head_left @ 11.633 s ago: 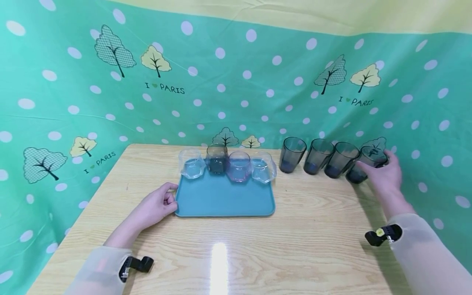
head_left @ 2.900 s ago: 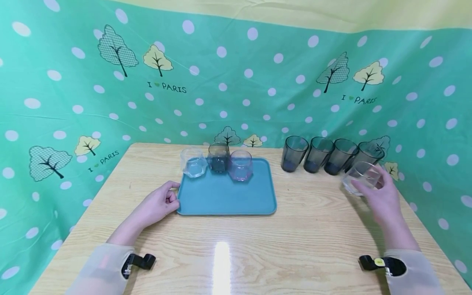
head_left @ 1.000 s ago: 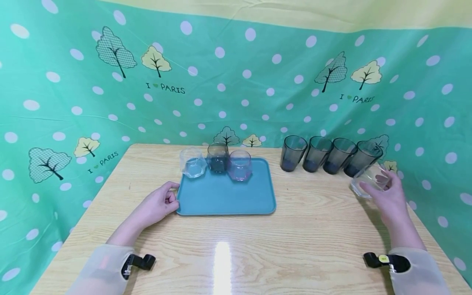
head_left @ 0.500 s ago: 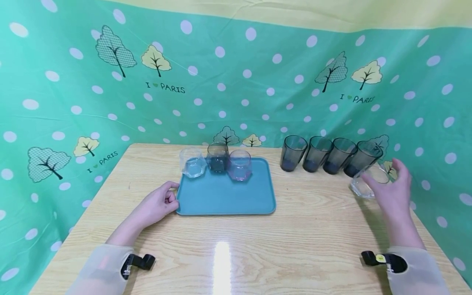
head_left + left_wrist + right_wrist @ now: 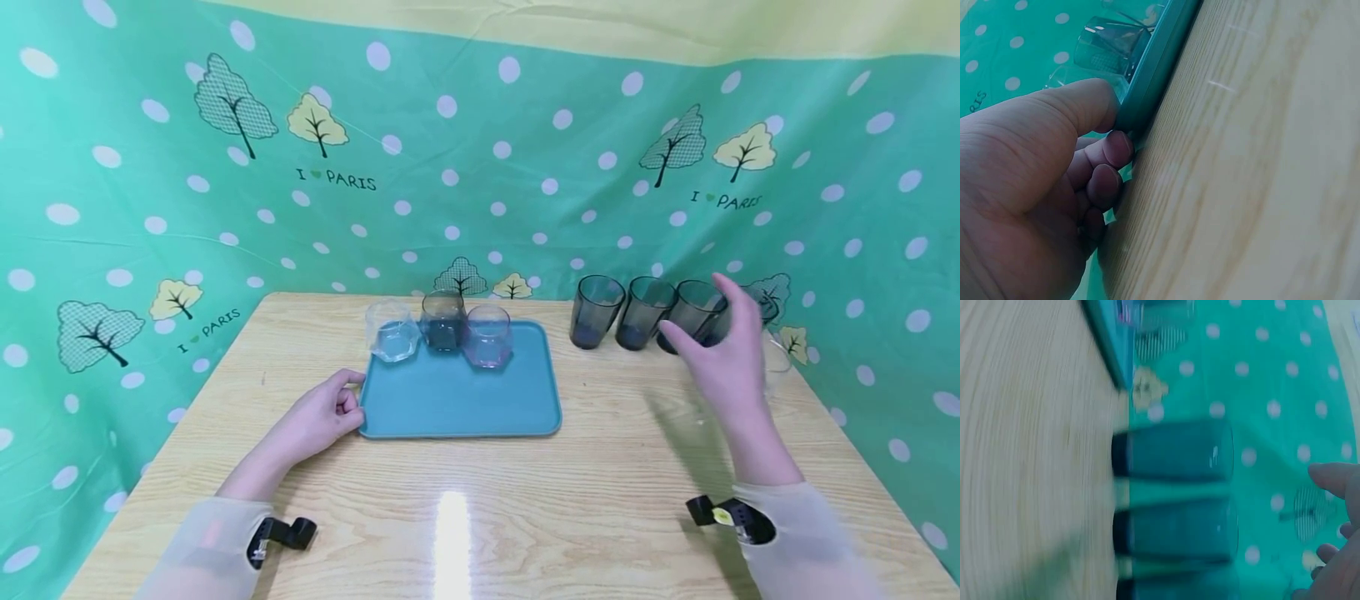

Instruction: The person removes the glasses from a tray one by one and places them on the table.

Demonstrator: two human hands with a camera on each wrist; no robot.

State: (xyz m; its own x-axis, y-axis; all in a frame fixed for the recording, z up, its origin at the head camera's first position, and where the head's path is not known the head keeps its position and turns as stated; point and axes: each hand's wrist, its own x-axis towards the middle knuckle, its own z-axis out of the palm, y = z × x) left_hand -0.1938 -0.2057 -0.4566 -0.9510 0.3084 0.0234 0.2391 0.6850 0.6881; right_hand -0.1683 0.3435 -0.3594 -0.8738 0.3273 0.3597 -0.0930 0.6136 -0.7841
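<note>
My left hand (image 5: 322,417) grips the left edge of a blue tray (image 5: 457,408), with the thumb (image 5: 1094,103) against its corner. Three short faceted glasses stand along the tray's back: a clear glass (image 5: 393,337), a dark grey glass (image 5: 442,325) and a pinkish glass (image 5: 488,342). My right hand (image 5: 720,354) is raised, thumb and fingers spread with nothing between them, in front of the right end of a row of tall dark tumblers (image 5: 592,312). Behind that hand, a clear faceted glass (image 5: 777,365) is partly hidden on the table's right side.
The row of tumblers runs along the back edge of the wooden table (image 5: 570,500), right of the tray. Their sides show in the right wrist view, the nearest one a dark tumbler (image 5: 1172,452). A green dotted curtain (image 5: 480,167) hangs close behind and on both sides.
The clear glass from the tray's right end now stands at the table's right, before the last tumbler. My right hand has let go of it and moved left. The left hand has stayed.
</note>
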